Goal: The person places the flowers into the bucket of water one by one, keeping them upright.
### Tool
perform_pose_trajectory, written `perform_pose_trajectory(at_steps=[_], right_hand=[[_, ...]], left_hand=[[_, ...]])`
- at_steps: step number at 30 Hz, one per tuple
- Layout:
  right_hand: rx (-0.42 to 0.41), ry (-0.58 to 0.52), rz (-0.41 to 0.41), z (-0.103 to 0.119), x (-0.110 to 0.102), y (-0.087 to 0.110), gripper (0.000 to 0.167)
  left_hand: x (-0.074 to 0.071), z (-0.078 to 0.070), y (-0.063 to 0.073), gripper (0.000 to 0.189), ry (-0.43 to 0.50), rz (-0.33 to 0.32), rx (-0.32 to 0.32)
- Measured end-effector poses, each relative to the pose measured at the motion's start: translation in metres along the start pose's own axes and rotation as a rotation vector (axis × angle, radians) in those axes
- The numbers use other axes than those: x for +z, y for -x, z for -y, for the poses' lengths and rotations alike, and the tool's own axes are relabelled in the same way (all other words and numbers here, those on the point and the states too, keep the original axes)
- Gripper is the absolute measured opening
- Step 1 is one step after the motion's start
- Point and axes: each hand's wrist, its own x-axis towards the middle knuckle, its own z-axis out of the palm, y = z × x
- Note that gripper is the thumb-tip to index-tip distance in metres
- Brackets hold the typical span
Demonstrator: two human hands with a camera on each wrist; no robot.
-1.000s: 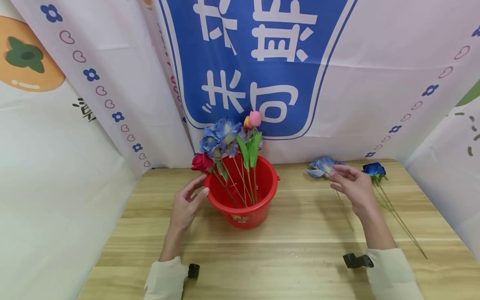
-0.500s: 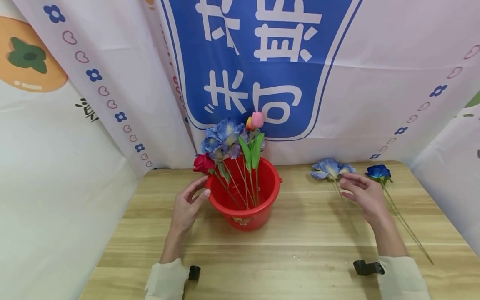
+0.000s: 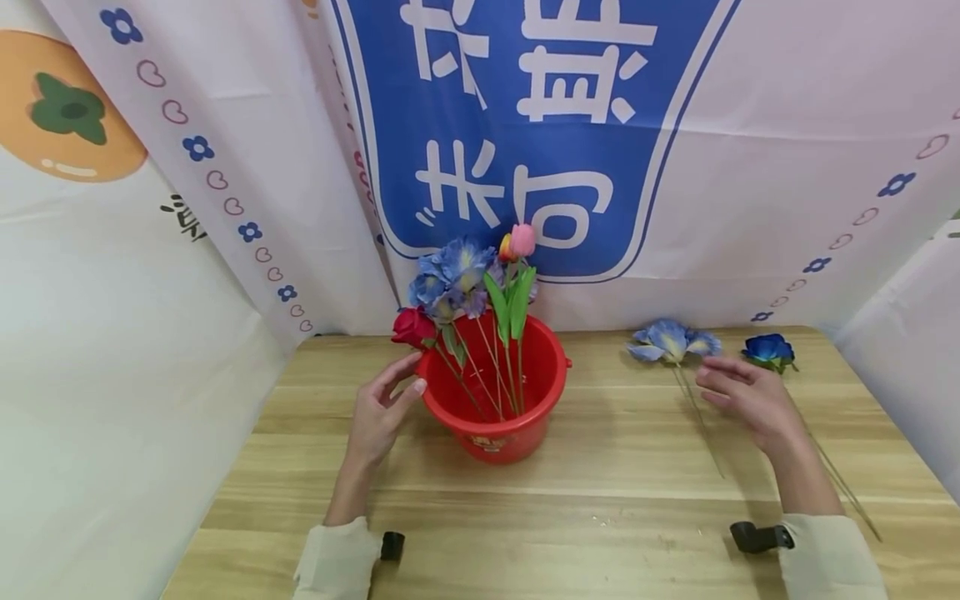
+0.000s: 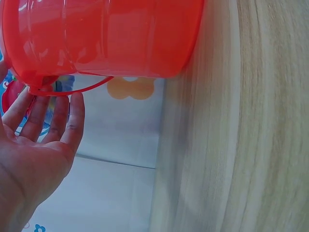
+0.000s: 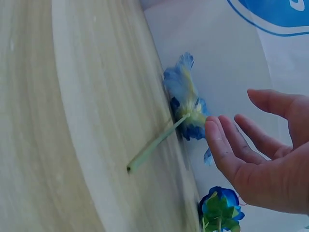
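Left hand [image 3: 375, 421] relaxed, right hand [image 3: 753, 404] unclenched, the presumably light iris [image 3: 666, 340] near the table's [image 3: 585, 554] far edge is best held by its stem [image 3: 699, 417].

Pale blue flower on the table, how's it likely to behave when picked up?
The flower should be light, judging by its slender stem. The stem seems fairly stiff, since it looks nearly straight, though it might flex. The broad, thin petals would probably bend or crumple if squeezed.

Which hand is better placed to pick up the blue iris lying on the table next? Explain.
Probably the right hand: it is empty and close to the blue iris, whereas the left hand touches the red bucket, farther away.
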Motion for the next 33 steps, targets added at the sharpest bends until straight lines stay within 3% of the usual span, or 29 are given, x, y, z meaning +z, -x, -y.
perform_pose_trajectory(at_steps=[3,7,9,16,24,33], right_hand=[[0.032,0.039,0.031,-0.002,-0.003,-0.004,0.029],[0.063,0.126,0.070,-0.003,-0.004,-0.012,0.067],[0.079,0.155,0.080,-0.004,-0.003,-0.015,0.075],[0.126,0.226,0.099,-0.010,-0.003,-0.021,0.077],[0.164,0.216,0.116,-0.016,-0.009,-0.020,0.078],[0.196,0.179,0.106,-0.017,-0.007,-0.021,0.063]], left_hand=[[0.000,0.000,0.000,0.047,0.004,-0.002,0.001],[0.000,0.001,0.000,0.047,0.007,-0.003,0.006],[0.000,0.001,0.000,0.047,0.009,-0.002,0.008],[0.001,0.001,0.000,0.047,0.011,-0.002,0.004],[0.000,0.001,0.002,0.047,0.006,0.000,0.003],[0.000,0.000,0.000,0.047,0.011,0.001,0.006]])
